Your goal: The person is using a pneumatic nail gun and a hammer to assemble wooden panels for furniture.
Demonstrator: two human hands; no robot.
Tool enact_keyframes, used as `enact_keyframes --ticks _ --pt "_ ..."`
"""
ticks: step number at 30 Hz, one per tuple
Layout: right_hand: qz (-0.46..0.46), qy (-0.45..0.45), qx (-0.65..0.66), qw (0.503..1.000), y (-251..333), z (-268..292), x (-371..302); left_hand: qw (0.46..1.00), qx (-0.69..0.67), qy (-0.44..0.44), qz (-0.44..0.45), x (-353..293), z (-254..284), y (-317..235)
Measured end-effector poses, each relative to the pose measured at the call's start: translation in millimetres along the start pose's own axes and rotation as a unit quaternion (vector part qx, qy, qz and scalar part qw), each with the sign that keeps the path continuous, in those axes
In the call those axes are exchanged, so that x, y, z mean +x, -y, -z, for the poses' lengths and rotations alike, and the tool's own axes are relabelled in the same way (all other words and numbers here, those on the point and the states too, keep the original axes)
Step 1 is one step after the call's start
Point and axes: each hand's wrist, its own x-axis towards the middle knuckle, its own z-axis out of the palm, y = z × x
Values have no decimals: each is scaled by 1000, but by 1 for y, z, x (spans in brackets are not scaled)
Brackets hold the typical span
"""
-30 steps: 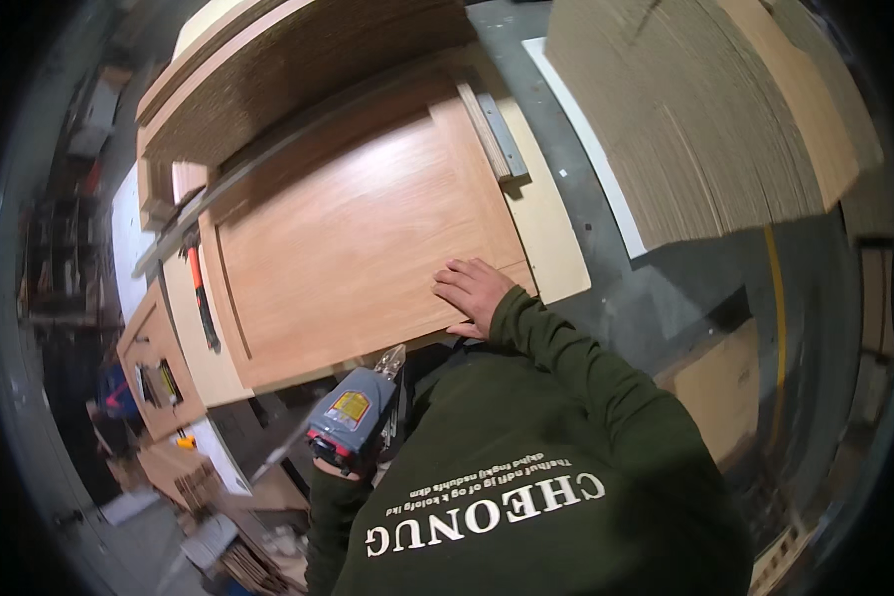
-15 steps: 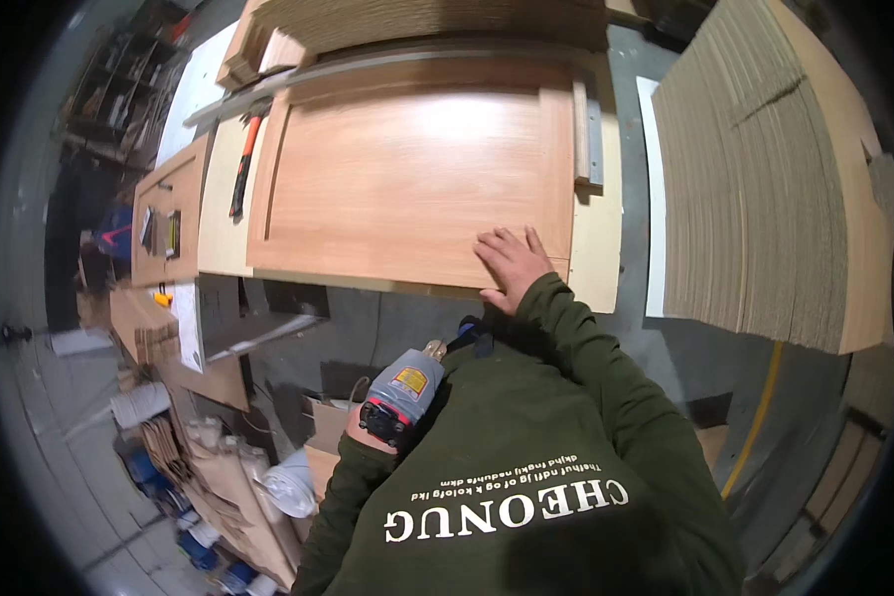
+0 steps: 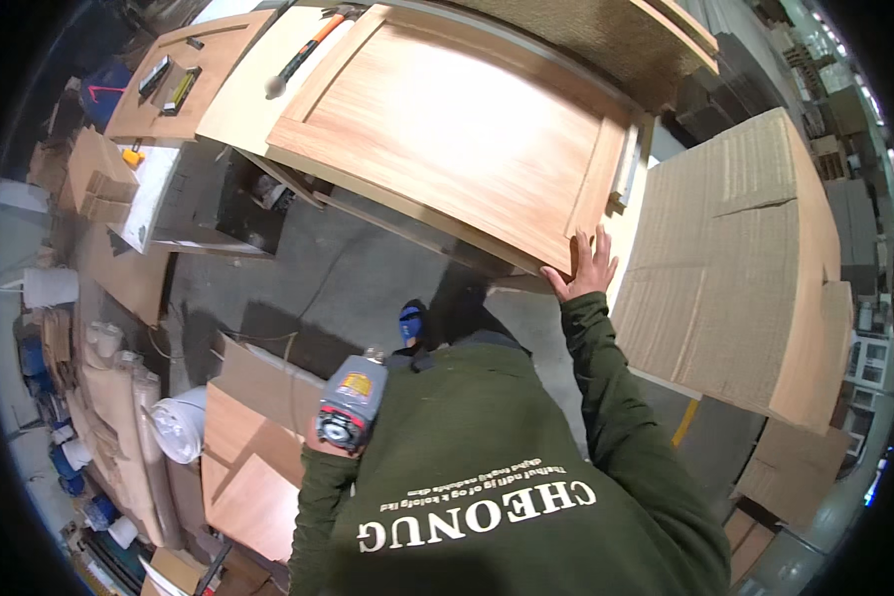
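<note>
A pale wooden frame-and-panel door (image 3: 467, 139) lies flat on the workbench (image 3: 243, 114). My right hand (image 3: 588, 266) rests on its near right corner, fingers spread and nothing held. Low at my left side, away from the door, my left hand (image 3: 320, 437) grips a grey power tool (image 3: 353, 390) with a metal tip and a red-and-black rear end. The tool's body hides most of those fingers. A hammer (image 3: 313, 48) with an orange and black handle lies on the bench, left of the door.
Stacked cardboard (image 3: 715, 258) rises close on the right of the bench. Another wooden panel (image 3: 184, 74) at the far left carries small boxes. Wooden pieces (image 3: 253, 487) and a white wrapped roll (image 3: 181, 425) stand low on the left. A cable (image 3: 323, 273) crosses the floor.
My right hand has slid to the door's near right corner and spread its fingers. The view has turned and shifted. The power tool stays in my left hand at my side.
</note>
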Motion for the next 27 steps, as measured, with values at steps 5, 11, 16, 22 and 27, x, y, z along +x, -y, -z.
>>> enact_keyframes --ticks 5,11,16,22,27 --pt "-14 21 98 995 -37 -20 -20 999 43 -2 -20 -5 10 24" --pt "-34 23 126 991 -31 -16 -25 995 98 -18 8 -10 17 45" --pt "-61 -20 161 985 -35 -20 -34 993 103 39 47 5 21 20" --pt "-104 -54 145 982 -25 -25 -48 985 115 132 6 28 31 -20" --pt "-131 -84 165 974 -19 -27 -47 977 121 161 -65 40 34 -17"
